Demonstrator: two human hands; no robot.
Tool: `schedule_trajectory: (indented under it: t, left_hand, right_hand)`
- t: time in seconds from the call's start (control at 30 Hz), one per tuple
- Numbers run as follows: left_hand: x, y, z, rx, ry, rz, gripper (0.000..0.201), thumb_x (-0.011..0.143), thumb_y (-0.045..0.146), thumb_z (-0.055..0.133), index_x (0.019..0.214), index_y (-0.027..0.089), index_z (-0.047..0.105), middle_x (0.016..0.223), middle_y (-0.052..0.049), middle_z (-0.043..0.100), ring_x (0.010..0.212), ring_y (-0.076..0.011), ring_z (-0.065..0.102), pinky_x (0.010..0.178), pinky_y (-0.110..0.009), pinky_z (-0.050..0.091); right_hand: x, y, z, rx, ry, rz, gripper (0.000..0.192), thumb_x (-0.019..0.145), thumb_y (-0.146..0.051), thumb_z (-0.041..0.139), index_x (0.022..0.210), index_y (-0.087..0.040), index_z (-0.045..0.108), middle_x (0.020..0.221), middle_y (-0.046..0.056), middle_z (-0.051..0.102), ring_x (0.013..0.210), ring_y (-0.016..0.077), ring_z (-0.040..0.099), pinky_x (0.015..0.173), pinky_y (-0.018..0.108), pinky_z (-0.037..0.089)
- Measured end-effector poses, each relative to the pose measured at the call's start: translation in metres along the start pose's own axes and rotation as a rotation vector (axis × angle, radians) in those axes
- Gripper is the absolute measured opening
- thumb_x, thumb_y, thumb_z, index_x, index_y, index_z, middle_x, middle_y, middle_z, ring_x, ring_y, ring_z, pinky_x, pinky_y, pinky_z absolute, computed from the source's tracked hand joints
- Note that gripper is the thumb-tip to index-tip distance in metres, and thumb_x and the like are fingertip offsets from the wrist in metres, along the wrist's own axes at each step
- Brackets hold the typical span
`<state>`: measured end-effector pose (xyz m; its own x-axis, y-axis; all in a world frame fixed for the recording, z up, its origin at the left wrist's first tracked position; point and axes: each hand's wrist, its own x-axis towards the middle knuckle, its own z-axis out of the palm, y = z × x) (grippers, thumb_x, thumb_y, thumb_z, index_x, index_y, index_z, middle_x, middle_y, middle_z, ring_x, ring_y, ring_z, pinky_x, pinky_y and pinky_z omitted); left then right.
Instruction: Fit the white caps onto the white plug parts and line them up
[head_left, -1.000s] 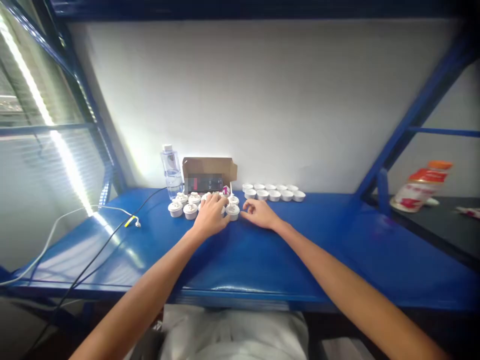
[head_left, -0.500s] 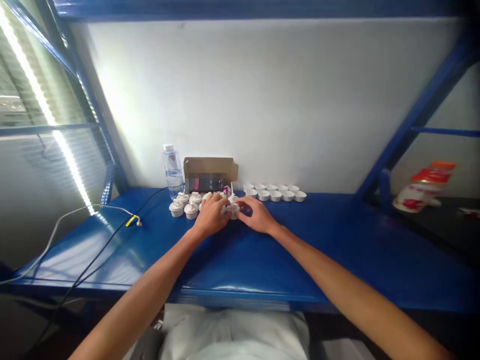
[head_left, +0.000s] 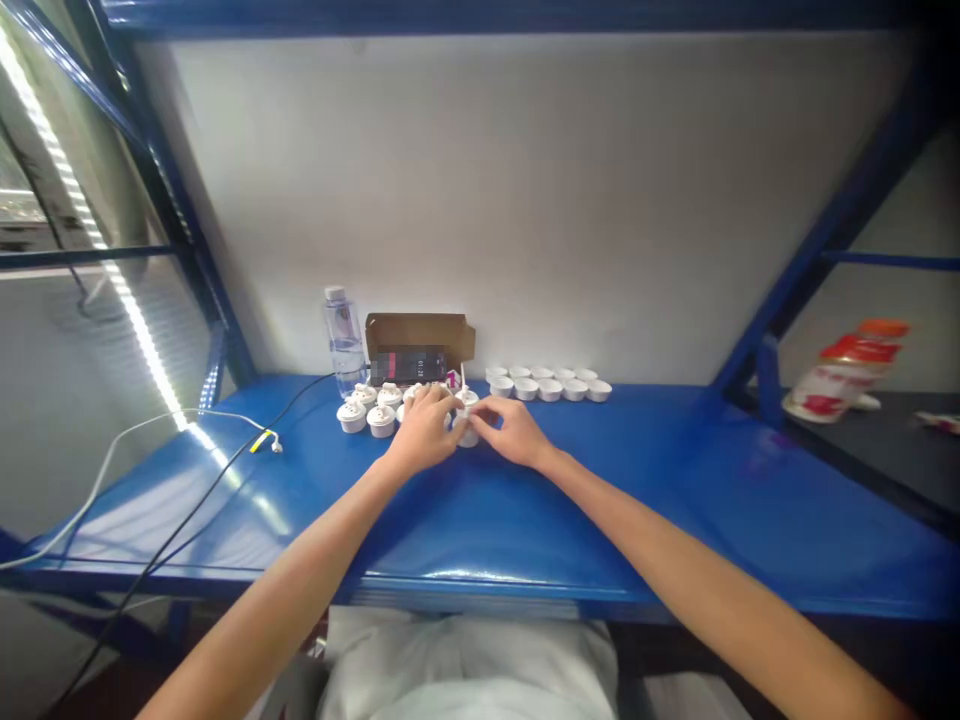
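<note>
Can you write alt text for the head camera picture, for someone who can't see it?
Two bare hands, left hand and right hand, meet on one small white plastic part on a blue shelf, among more white parts.

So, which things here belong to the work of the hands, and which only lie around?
In the work: left hand, right hand, white part between them, capped parts, white cups.
Lying around: bottle, box, cables, jar.

- Shelf (head_left: 525, 520): blue painted metal, glossy, smooth, with glare streaks.
- Caps (head_left: 367, 414) and cups (head_left: 551, 388): white plastic, smooth, fairly matt.
- Box (head_left: 418, 336): brown cardboard, matt.
- Bottle (head_left: 343, 338): clear plastic, shiny.
- Wall (head_left: 525, 200): white, matt.
</note>
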<state>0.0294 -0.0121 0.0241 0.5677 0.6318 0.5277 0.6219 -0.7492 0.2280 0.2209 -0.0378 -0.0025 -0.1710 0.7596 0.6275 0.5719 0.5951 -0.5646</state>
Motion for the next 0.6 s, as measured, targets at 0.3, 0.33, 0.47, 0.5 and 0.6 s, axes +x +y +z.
schedule_trajectory:
  t: [0.3,0.33,0.47,0.5,0.6]
  left_hand:
    - [0.0001,0.0029,-0.0031,-0.042,-0.066,0.027,0.021,0.093,0.035,0.053,0.106,0.023,0.064,0.117,-0.008,0.064,0.115,-0.0294,0.050,0.098,-0.047,0.037]
    - [0.0005,0.0030,-0.0039,-0.049,-0.066,0.028,0.019,0.092,0.033,0.054,0.105,0.022,0.063,0.116,-0.008,0.064,0.114,-0.0293,0.050,0.097,-0.046,0.037]
    - [0.0018,0.0016,-0.0051,-0.061,-0.067,0.027,0.019,0.089,0.026,0.056,0.107,0.022,0.061,0.116,-0.008,0.065,0.114,-0.0290,0.051,0.098,-0.046,0.037]
    - [0.0019,0.0009,-0.0049,-0.057,-0.070,0.024,0.020,0.089,0.025,0.056,0.108,0.022,0.061,0.116,-0.008,0.065,0.115,-0.0291,0.050,0.098,-0.046,0.036]
    - [0.0015,-0.0013,-0.0037,-0.040,-0.080,0.018,0.020,0.090,0.024,0.054,0.108,0.023,0.062,0.116,-0.007,0.065,0.115,-0.0293,0.050,0.098,-0.047,0.036]
  right_hand:
    - [0.0005,0.0024,0.0010,0.081,-0.020,0.123,0.019,0.090,-0.034,0.057,0.083,-0.021,0.067,0.078,0.003,0.070,0.067,0.0177,0.062,0.067,0.032,0.052]
    - [0.0008,0.0034,0.0010,0.108,-0.007,0.146,0.018,0.090,-0.035,0.057,0.085,-0.020,0.067,0.078,0.003,0.071,0.067,0.0178,0.063,0.067,0.032,0.052]
    - [0.0011,0.0055,0.0006,0.179,0.020,0.158,0.018,0.086,-0.035,0.063,0.096,-0.020,0.067,0.084,0.003,0.073,0.070,0.0177,0.066,0.068,0.032,0.054]
    - [0.0010,0.0053,0.0005,0.178,0.006,0.145,0.019,0.086,-0.035,0.064,0.097,-0.020,0.067,0.085,0.004,0.073,0.070,0.0176,0.066,0.068,0.031,0.055]
    - [0.0003,0.0035,-0.0001,0.146,-0.014,0.117,0.019,0.086,-0.035,0.064,0.097,-0.020,0.068,0.083,0.004,0.073,0.068,0.0173,0.066,0.066,0.031,0.054]
